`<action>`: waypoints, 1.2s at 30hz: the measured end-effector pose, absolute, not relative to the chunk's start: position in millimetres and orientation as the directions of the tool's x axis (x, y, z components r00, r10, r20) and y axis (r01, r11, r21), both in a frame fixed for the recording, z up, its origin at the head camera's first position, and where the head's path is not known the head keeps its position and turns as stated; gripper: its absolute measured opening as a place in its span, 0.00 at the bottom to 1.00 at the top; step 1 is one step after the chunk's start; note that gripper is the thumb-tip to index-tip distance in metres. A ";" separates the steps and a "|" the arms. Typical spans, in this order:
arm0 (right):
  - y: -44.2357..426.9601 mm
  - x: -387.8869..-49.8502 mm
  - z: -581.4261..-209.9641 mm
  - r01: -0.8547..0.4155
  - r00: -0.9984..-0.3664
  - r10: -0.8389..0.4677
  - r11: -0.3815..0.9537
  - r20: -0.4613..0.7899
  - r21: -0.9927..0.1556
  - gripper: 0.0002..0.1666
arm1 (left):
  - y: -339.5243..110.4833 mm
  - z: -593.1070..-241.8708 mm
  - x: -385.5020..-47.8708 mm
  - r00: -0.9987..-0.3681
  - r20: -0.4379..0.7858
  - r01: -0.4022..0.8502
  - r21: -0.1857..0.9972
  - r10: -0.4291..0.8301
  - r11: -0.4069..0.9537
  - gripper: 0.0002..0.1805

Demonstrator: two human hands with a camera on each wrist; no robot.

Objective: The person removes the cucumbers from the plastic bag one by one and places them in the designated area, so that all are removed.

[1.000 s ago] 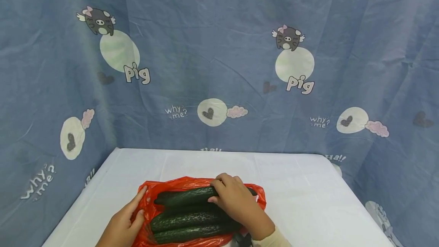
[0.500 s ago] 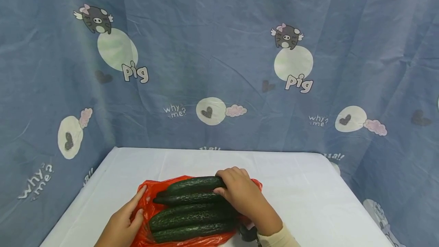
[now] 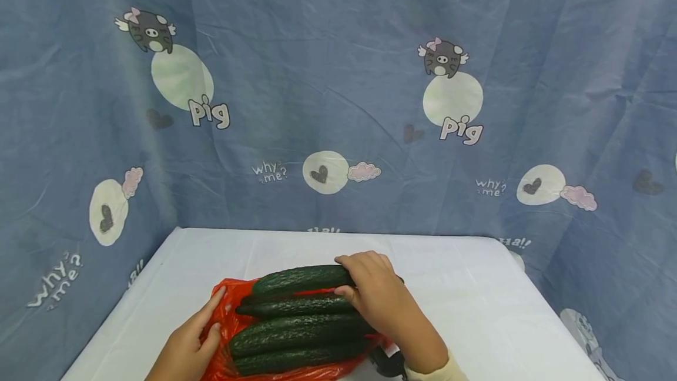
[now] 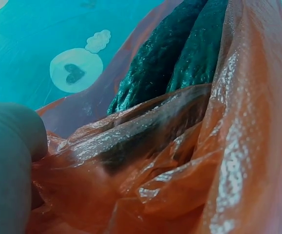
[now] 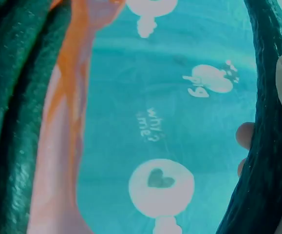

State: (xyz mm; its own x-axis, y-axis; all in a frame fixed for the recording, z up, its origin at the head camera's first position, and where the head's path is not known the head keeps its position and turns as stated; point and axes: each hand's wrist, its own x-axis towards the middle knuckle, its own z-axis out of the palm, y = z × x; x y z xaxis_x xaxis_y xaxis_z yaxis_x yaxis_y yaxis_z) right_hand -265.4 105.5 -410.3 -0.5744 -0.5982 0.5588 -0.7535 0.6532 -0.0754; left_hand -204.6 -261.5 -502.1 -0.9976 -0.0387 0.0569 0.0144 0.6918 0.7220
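A long dark green cucumber (image 3: 296, 279) is in my right hand (image 3: 381, 296), which grips it near its right end at the far side of a red plastic bag (image 3: 227, 310). In the right wrist view, thumb and fingertips wrap around this cucumber (image 5: 265, 122), apart from the others. Three more cucumbers (image 3: 301, 332) lie side by side in the open bag. My left hand (image 3: 185, 346) holds the bag's left edge, index finger extended along it and thumb apart below. Crumpled bag film (image 4: 145, 170) covers the near cucumber ends in the left wrist view.
Under the bag is a white-covered table (image 3: 476, 298). A blue printed curtain (image 3: 338, 104) hangs behind the table and along both sides. A black device (image 3: 388, 363) shows by the right wrist.
The right hand has lifted one cucumber from the bag's far side, moving up and away from the others. The left hand stays at the bag's edge.
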 end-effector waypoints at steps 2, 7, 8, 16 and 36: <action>110.7 -265.1 -408.2 -0.749 -0.563 -0.591 0.661 0.577 -0.053 0.31 | -261.1 -502.4 -204.1 -0.998 0.058 0.018 0.717 -0.035 0.697 0.39; 123.8 -270.2 -408.7 -0.740 -0.535 -0.555 0.672 0.637 -0.036 0.30 | -261.6 -504.0 -203.6 -0.996 0.088 0.042 0.682 -0.025 0.731 0.39; 126.3 -271.7 -409.2 -0.734 -0.540 -0.546 0.678 0.641 -0.042 0.29 | -261.8 -504.0 -204.0 -0.996 0.083 0.036 0.678 -0.028 0.734 0.39; 148.4 -285.2 -422.6 -0.641 -0.657 -0.475 0.761 0.585 -0.101 0.29 | -262.7 -505.8 -205.1 -0.998 0.043 -0.009 0.697 -0.054 0.717 0.40; 236.7 -309.2 -475.4 -0.394 -0.836 -0.286 0.907 0.468 -0.150 0.19 | -262.3 -502.6 -208.2 -0.999 0.034 -0.006 0.659 -0.038 0.752 0.40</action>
State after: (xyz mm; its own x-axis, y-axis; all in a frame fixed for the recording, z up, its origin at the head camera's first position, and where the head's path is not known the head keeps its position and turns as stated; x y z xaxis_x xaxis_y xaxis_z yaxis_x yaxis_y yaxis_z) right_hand -309.2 236.7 -475.4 -0.8364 -0.2862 0.4675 -0.3941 0.9067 -0.1500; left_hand -208.2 -262.3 -502.6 -0.9987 -0.0375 0.0338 -0.0060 0.7520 0.6592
